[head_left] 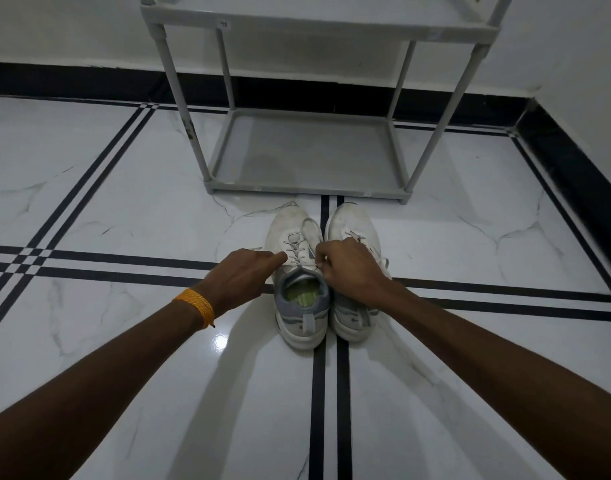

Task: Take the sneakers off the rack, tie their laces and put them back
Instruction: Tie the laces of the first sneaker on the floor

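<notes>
Two white sneakers with grey heels stand side by side on the floor, toes pointing at the rack: the left sneaker (292, 237) and the right sneaker (354, 223). My left hand (243, 277) touches the left sneaker's laces (295, 249) with its fingertips from the left side. My right hand (345, 268) is curled over the gap between the two shoes and pinches a lace end of the left sneaker. It hides part of the right sneaker's laces. The grey shoe rack (309, 152) stands just beyond the toes, and its bottom shelf carries nothing.
A white marble floor (124, 202) with black stripes spreads all around. The white wall with a black skirting (72, 81) runs behind the rack and along the right side. An orange thread band (196, 304) circles my left wrist.
</notes>
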A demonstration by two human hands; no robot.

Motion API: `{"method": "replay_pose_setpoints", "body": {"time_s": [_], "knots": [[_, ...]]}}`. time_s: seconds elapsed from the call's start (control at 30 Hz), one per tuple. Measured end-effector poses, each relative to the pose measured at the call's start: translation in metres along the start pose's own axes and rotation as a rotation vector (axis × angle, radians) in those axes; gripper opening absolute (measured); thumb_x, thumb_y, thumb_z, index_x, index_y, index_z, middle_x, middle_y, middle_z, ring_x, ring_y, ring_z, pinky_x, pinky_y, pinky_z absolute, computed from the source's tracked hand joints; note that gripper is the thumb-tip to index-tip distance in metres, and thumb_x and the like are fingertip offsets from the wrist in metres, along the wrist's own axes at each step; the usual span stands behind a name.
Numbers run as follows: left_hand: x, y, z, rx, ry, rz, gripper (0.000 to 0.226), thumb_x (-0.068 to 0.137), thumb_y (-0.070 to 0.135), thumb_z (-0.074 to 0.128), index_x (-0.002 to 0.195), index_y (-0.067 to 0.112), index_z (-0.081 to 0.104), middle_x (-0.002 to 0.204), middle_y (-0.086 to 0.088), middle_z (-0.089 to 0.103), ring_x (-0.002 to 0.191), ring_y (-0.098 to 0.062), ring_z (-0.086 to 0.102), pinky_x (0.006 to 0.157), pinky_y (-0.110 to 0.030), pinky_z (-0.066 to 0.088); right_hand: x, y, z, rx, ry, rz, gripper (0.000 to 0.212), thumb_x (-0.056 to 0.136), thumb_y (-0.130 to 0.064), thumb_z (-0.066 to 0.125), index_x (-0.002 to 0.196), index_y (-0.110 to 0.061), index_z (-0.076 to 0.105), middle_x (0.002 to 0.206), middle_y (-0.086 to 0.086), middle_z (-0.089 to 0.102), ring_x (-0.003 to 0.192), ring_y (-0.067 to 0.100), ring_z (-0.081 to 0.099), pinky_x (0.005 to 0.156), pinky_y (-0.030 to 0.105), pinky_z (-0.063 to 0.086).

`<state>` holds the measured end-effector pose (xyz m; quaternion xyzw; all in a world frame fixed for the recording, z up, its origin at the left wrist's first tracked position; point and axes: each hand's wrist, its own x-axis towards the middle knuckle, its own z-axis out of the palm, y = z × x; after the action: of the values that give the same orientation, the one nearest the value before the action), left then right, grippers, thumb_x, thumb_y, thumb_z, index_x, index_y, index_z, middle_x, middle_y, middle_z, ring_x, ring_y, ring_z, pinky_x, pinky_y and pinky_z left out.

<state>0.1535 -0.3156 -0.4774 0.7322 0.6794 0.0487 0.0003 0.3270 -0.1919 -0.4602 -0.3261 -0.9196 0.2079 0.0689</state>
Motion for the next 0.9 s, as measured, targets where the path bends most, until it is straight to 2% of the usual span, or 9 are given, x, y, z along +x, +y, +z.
{"method": "replay_pose_setpoints", "body": {"time_s": [0.3,0.43,0.5,0.57,0.63,0.7,0.77,0.83,0.9], "knots": [[0.002,0.001,0.003,-0.049,-0.026,-0.055,0.047,0.082,0.026,0.074,0.121,0.011,0.052,0.105,-0.014,0.071,0.084,-0.031,0.067,0.073,-0.038,0.056,-0.002,0.000,0.007,0.043,-0.019,0.107,0.010,0.083,-0.014,0.062,0.078,-0.011,0.071,0.078,0.009,0.072,0.076,0.024,0.067,0.068,0.034,0.054],[0.002,0.002,-0.008,-0.075,-0.075,-0.223,0.023,0.090,0.027,0.063,0.109,0.014,0.063,0.099,-0.008,0.072,0.083,-0.025,0.064,0.072,-0.032,0.051,-0.005,0.000,-0.016,0.173,-0.222,0.185,0.021,0.087,-0.015,0.064,0.070,-0.004,0.071,0.064,0.009,0.073,0.057,0.013,0.067,0.063,0.027,0.053],[-0.001,-0.003,-0.017,-0.154,-0.098,-0.306,0.020,0.093,0.026,0.056,0.100,0.014,0.070,0.096,-0.007,0.073,0.084,-0.022,0.059,0.069,-0.029,0.045,-0.006,0.001,-0.036,0.314,-0.333,0.231,0.020,0.089,-0.019,0.065,0.074,-0.008,0.072,0.067,0.004,0.074,0.060,0.010,0.068,0.064,0.023,0.049],[-0.003,-0.006,-0.028,-0.336,-0.118,-0.387,0.027,0.093,0.029,0.057,0.092,0.007,0.073,0.095,-0.009,0.070,0.085,-0.023,0.057,0.068,-0.029,0.040,-0.005,0.003,-0.052,0.557,-0.368,0.271,0.018,0.090,-0.020,0.064,0.083,-0.007,0.073,0.080,0.006,0.076,0.081,0.019,0.072,0.078,0.028,0.052],[-0.003,-0.005,-0.037,-0.679,-0.101,-0.487,0.030,0.093,0.029,0.058,0.092,0.003,0.072,0.100,-0.005,0.068,0.090,-0.022,0.061,0.069,-0.028,0.045,-0.002,0.005,-0.061,0.830,-0.336,0.278,0.020,0.092,-0.020,0.062,0.092,-0.004,0.074,0.094,0.005,0.077,0.099,0.022,0.068,0.093,0.034,0.049],[-0.003,0.002,-0.042,-1.101,-0.064,-0.566,0.028,0.096,0.025,0.054,0.100,0.003,0.072,0.104,-0.001,0.069,0.096,-0.020,0.064,0.074,-0.024,0.049,-0.001,-0.001,-0.056,0.957,-0.287,0.256,0.022,0.093,-0.020,0.060,0.099,-0.003,0.074,0.108,0.000,0.074,0.108,0.016,0.064,0.091,0.030,0.048],[-0.001,0.010,-0.038,-1.412,0.025,-0.607,0.032,0.100,0.024,0.047,0.097,0.001,0.069,0.108,-0.009,0.071,0.103,-0.023,0.066,0.083,-0.029,0.052,-0.002,-0.008,-0.042,1.108,-0.254,0.272,0.027,0.096,-0.017,0.056,0.112,0.002,0.068,0.117,0.001,0.071,0.111,0.013,0.064,0.089,0.023,0.050],[0.000,0.018,-0.027,-1.622,0.139,-0.641,0.032,0.102,0.024,0.043,0.092,0.004,0.066,0.113,-0.015,0.071,0.108,-0.026,0.067,0.092,-0.035,0.051,-0.002,-0.012,-0.026,1.371,-0.221,0.307,0.031,0.097,-0.011,0.053,0.121,0.008,0.058,0.122,0.010,0.069,0.116,0.020,0.064,0.095,0.029,0.052],[0.002,0.025,-0.018,-1.684,0.245,-0.682,0.032,0.102,0.026,0.043,0.096,0.005,0.066,0.111,-0.015,0.071,0.106,-0.027,0.068,0.094,-0.036,0.052,-0.001,-0.013,-0.016,1.541,-0.170,0.345,0.031,0.097,-0.007,0.052,0.124,0.008,0.056,0.120,0.015,0.069,0.115,0.024,0.065,0.095,0.033,0.054]]}}
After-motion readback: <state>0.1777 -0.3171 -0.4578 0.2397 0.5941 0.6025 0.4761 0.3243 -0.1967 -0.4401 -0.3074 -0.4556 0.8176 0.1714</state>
